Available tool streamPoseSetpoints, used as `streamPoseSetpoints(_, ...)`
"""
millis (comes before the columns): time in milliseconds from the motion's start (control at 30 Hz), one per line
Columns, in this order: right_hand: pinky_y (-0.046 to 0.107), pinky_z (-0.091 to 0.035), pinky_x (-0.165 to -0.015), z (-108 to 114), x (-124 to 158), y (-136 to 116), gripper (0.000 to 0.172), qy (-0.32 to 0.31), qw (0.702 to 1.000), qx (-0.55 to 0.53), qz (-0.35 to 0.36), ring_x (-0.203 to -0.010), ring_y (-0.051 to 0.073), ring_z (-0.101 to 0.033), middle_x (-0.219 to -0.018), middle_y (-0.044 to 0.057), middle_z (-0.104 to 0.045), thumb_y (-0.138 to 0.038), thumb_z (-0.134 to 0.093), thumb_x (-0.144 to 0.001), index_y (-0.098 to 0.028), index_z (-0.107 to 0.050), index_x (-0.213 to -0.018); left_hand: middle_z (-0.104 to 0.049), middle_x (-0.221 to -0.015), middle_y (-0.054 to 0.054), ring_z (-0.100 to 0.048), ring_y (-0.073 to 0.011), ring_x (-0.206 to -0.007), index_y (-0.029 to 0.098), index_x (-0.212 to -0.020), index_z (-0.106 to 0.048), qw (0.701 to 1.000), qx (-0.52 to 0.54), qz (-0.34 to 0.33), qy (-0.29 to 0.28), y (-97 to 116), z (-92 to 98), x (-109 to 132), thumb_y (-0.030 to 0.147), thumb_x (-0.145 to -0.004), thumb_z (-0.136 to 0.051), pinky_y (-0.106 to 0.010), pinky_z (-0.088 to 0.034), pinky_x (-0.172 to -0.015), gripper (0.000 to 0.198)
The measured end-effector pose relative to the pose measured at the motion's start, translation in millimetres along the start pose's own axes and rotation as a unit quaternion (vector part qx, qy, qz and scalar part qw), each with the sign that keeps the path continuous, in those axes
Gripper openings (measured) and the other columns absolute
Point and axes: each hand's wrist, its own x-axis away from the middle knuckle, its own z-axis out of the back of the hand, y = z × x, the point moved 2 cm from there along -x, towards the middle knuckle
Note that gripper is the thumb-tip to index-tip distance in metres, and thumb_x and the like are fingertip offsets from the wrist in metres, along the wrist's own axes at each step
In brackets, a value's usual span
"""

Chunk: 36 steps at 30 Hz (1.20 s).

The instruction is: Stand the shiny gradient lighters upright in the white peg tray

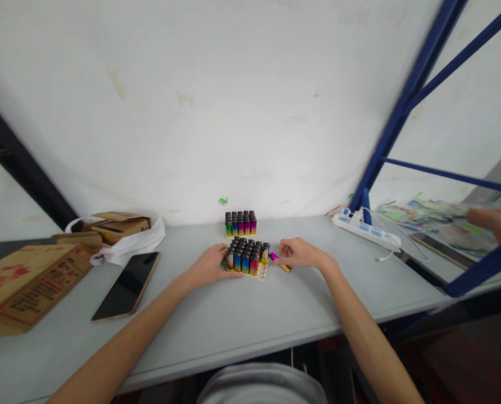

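Observation:
A pale tray [262,276] stands on the table with several upright lighters [245,261] in it, black-topped with bright metallic bodies. Its front right corner shows bare slots. My left hand [212,264] grips the tray's left side, thumb along the front edge, fingers behind. To the right of the tray, my right hand [299,253] is closed, its fingertips on a magenta-and-gold lighter [286,268] lying at the table surface. The fingers cover its middle, so whether this is one lighter or two is hard to tell. Behind the tray stands another block of upright lighters [241,223].
On the left are a phone [126,287], a cardboard box [35,283], a smaller opened box [119,225] and a white plastic bag [132,247]. A power strip [365,230] with cables lies right, by a blue metal frame [385,140]. Another person's hand [492,221] shows far right.

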Motion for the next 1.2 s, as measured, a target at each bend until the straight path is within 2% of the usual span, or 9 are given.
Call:
streamPoseSetpoints(100, 0.027, -0.039, -0.059, -6, -2, 13, 0.025, -0.047, 0.999, 0.014, -0.020, -0.062, 0.017, -0.058, -0.069, 0.001, -0.070, -0.037, -0.087, -0.076, -0.021, -0.068, -0.075, -0.075, -0.112, -0.015, -0.070, -0.0371, -0.106, 0.018, -0.109, -0.076, 1.000, 0.001, 0.000, 0.001, 1, 0.3, 0, 0.088, -0.073, -0.072, -0.046, -0.057, -0.099, 0.080)
streamPoseSetpoints(267, 0.027, -0.039, -0.060, -3, -5, 19, 0.019, 0.045, 0.998, 0.031, -0.024, -0.063, 0.018, -0.059, -0.069, 0.002, -0.071, -0.028, -0.082, -0.079, -0.022, -0.064, -0.075, -0.077, -0.110, -0.013, -0.070, -0.0357, -0.104, 0.020, -0.108, -0.078, 1.000, 0.015, 0.003, 0.014, 2, 2.6, 1, 0.086, -0.070, -0.076, -0.044, -0.057, -0.097, 0.075)
streamPoseSetpoints(433, 0.027, -0.045, -0.058, 3, -3, 18, 0.014, 0.053, 0.997, -0.043, -0.046, -0.055, 0.019, -0.067, -0.061, -0.002, -0.071, -0.032, -0.070, -0.092, -0.023, -0.061, -0.085, -0.076, -0.117, -0.014, -0.071, -0.0379, -0.110, 0.021, -0.114, -0.077, 1.000, 0.010, 0.002, 0.008, 1, 2.5, 2, 0.086, -0.073, -0.074, -0.045, -0.057, -0.101, 0.077)
streamPoseSetpoints(567, 0.030, -0.055, -0.065, 3, -5, 13, 0.019, 0.090, 0.987, -0.130, -0.017, -0.062, 0.018, -0.073, -0.088, 0.003, -0.080, -0.032, -0.066, -0.092, -0.023, -0.059, -0.108, -0.077, -0.116, -0.014, -0.071, -0.0386, -0.110, 0.021, -0.112, -0.078, 1.000, 0.019, 0.002, 0.011, 3, 4.3, 2, 0.086, -0.071, -0.075, -0.046, -0.058, -0.099, 0.077)
streamPoseSetpoints(667, 0.029, -0.056, -0.063, -3, -9, 9, 0.023, 0.104, 0.970, -0.221, 0.010, -0.064, 0.015, -0.072, -0.104, 0.006, -0.079, -0.034, -0.064, -0.090, -0.024, -0.051, -0.107, -0.077, -0.114, -0.014, -0.071, -0.0382, -0.108, 0.021, -0.109, -0.078, 1.000, 0.016, 0.007, 0.009, 4, 5.0, 2, 0.085, -0.071, -0.076, -0.046, -0.058, -0.099, 0.075)
streamPoseSetpoints(833, 0.021, -0.034, -0.045, -16, -17, -3, 0.018, 0.133, 0.946, -0.294, -0.020, -0.046, 0.009, -0.043, -0.069, -0.007, -0.059, -0.038, -0.058, -0.089, -0.026, -0.045, -0.092, -0.075, -0.114, -0.014, -0.070, -0.0361, -0.107, 0.020, -0.111, -0.077, 1.000, 0.017, 0.001, 0.010, 1, 1.3, 2, 0.085, -0.072, -0.076, -0.046, -0.057, -0.100, 0.076)
streamPoseSetpoints(933, 0.022, -0.024, -0.042, -23, -21, -9, 0.027, 0.159, 0.929, -0.330, -0.057, -0.045, 0.010, -0.033, -0.060, -0.010, -0.042, -0.050, -0.060, -0.090, -0.026, -0.047, -0.090, -0.075, -0.113, -0.013, -0.070, -0.0357, -0.105, 0.020, -0.112, -0.077, 1.000, 0.015, 0.000, 0.008, -1, -0.4, 1, 0.085, -0.072, -0.076, -0.045, -0.057, -0.099, 0.077)
streamPoseSetpoints(1067, 0.026, -0.026, -0.046, -27, -23, -8, 0.052, 0.196, 0.933, -0.289, -0.091, -0.048, 0.012, -0.033, -0.055, -0.008, -0.036, -0.074, -0.050, -0.092, -0.027, -0.042, -0.074, -0.075, -0.114, -0.014, -0.069, -0.0367, -0.107, 0.018, -0.114, -0.076, 1.000, 0.006, 0.002, -0.006, 0, 0.2, 1, 0.087, -0.073, -0.074, -0.046, -0.056, -0.101, 0.079)
streamPoseSetpoints(1200, 0.029, -0.030, -0.055, -31, -26, -1, 0.053, 0.233, 0.953, -0.169, -0.096, -0.055, 0.013, -0.038, -0.054, -0.003, -0.040, -0.069, -0.048, -0.090, -0.026, -0.040, -0.061, -0.075, -0.115, -0.015, -0.069, -0.0372, -0.107, 0.018, -0.115, -0.076, 1.000, 0.008, 0.010, -0.005, 1, 0.8, 1, 0.086, -0.072, -0.075, -0.046, -0.056, -0.100, 0.080)
